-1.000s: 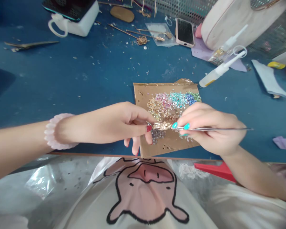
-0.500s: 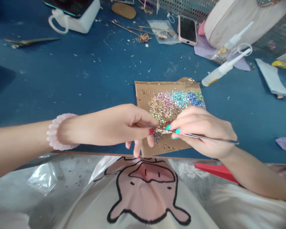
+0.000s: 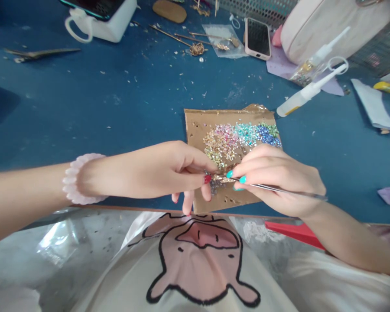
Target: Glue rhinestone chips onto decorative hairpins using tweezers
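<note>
My right hand (image 3: 279, 180) is closed around slim metal tweezers (image 3: 269, 188), whose tip points left toward my left fingertips. My left hand (image 3: 178, 171) pinches a small gold-coloured metal piece (image 3: 225, 177) between thumb and forefinger, its lower fingers loosely curled. The tweezers' tip meets this piece, though the exact contact is hidden by fingers. Beneath both hands lies a piece of cardboard (image 3: 198, 117). Spread over it are tiny sparkling rhinestones in groups: yellowish (image 3: 219, 149), pink (image 3: 225, 132), turquoise (image 3: 246, 132), blue (image 3: 268, 135) and green. Greyish ones show beside my left fingers.
Glue bottles with long nozzles (image 3: 299, 100) lie right of the cardboard. Farther back are a phone (image 3: 258, 39), a plastic bag (image 3: 222, 41) and gold hairpin-like sticks (image 3: 196, 48). Another pair of tweezers or scissors (image 3: 42, 53) lies far left, near a white box (image 3: 113, 28).
Hardly anything differs. The view has shifted slightly, and the tweezers' rear end has moved a little to the right and down. Both hands keep their hold.
</note>
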A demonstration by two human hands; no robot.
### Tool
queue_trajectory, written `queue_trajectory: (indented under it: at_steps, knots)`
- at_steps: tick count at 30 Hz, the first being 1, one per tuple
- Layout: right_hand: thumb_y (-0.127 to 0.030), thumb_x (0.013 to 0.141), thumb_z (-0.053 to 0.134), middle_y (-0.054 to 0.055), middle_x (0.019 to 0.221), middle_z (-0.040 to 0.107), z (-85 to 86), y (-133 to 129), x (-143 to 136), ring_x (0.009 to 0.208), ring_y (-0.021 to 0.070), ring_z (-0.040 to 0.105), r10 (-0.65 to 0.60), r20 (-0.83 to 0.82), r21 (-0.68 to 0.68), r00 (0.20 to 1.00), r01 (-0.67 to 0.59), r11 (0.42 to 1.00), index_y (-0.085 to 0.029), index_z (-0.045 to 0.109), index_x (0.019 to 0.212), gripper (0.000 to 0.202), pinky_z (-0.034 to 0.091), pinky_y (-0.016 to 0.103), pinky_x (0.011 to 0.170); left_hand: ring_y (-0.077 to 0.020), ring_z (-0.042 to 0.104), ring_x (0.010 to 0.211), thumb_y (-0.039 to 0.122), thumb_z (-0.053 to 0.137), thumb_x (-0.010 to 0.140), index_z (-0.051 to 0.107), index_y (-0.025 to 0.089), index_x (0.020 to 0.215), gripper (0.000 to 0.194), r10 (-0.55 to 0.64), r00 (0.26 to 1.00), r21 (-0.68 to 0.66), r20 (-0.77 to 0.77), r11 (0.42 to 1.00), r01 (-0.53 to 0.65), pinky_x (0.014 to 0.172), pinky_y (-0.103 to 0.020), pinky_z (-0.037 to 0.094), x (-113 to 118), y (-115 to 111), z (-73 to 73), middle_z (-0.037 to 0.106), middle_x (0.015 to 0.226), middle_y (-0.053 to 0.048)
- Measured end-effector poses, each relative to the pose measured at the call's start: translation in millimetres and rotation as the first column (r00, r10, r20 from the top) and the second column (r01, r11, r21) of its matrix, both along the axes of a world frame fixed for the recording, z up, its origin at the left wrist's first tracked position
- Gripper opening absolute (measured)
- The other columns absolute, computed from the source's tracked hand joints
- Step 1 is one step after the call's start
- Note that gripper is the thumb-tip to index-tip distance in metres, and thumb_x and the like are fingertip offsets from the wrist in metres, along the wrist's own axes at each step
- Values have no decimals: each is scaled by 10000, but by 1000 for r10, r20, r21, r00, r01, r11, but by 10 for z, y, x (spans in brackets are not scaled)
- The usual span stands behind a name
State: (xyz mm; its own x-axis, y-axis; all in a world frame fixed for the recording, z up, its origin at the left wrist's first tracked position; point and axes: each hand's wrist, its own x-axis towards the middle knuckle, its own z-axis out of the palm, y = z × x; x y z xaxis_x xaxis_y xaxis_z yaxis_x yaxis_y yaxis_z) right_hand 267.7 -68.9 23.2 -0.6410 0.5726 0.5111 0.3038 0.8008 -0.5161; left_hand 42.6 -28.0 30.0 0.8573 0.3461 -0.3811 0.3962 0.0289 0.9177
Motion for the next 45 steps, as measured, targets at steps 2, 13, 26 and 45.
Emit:
queue_trajectory:
  at_steps: [2,13,26,45]
  knots:
    - [-52,755,647,80,832,686,0,0,-1,790,145,607,1,3,0,1000,-1,1000,-139,579,860,153,531,333,709,-65,655,582,112,397,901,622,175,918,234,-2,1000,1,0,1000,2,462,-89,455,-6,1,6,690,908,42]
    - [-53,762,638,75,839,685,25,-10,5,793,141,608,-8,37,-8,999,8,1000,-146,577,851,143,529,330,718,-64,653,581,121,399,904,629,176,967,245,-3,1000,6,4,1000,3,469,-96,461,19,-10,-17,687,898,44]
    - [-48,710,686,30,832,679,12,-12,129,776,126,616,53,-19,-112,998,-55,992,-169,597,865,215,535,292,690,-65,626,528,140,422,888,649,186,864,233,54,999,70,6,996,-54,475,-100,462,-21,14,-26,681,747,50]
    - [-111,783,643,29,815,664,17,-19,190,787,113,574,144,143,-238,979,-108,965,-163,603,842,89,491,276,713,-61,595,504,183,437,870,629,172,891,194,110,994,79,-4,991,-109,475,-128,425,-14,53,-21,694,833,32]
